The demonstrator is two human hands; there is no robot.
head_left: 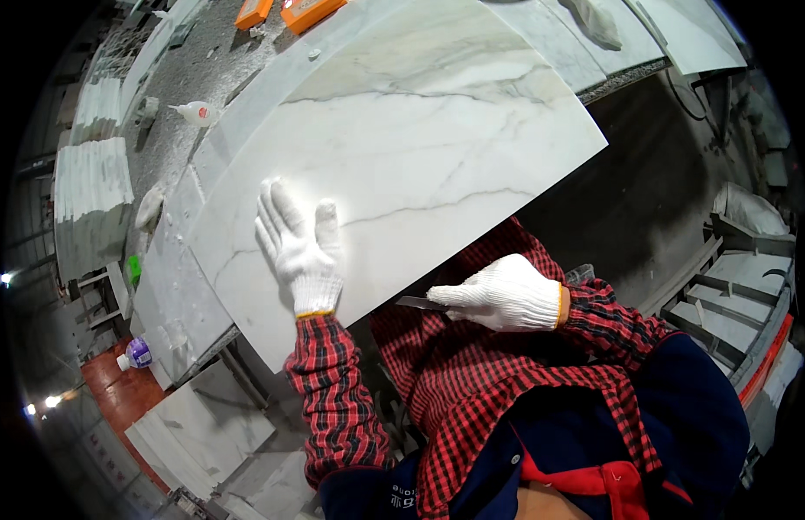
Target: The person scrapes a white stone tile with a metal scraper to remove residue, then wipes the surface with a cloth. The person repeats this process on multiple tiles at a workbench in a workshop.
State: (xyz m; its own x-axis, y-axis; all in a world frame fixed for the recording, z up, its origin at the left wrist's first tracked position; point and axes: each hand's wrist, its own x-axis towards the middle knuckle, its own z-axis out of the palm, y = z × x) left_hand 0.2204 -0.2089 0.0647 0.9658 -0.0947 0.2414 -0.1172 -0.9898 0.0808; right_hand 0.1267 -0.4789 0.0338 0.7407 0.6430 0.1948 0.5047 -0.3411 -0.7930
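A large white marble slab (437,139) with grey and tan veins lies flat before me on a work table. My left hand (303,247), in a white knit glove, rests palm down on the slab with its fingers stretched out. Just off the slab's near edge, my right hand (502,295), gloved the same way, is closed on a knife (420,302). The thin grey blade points left, close to the slab's edge; the handle is hidden in the glove.
A white squeeze bottle (197,113) and orange boxes (309,12) stand beyond the slab. Stacked stone slabs (95,191) line the left. A purple bottle (136,354) sits at lower left. Metal racks (732,295) holding stone pieces stand at right.
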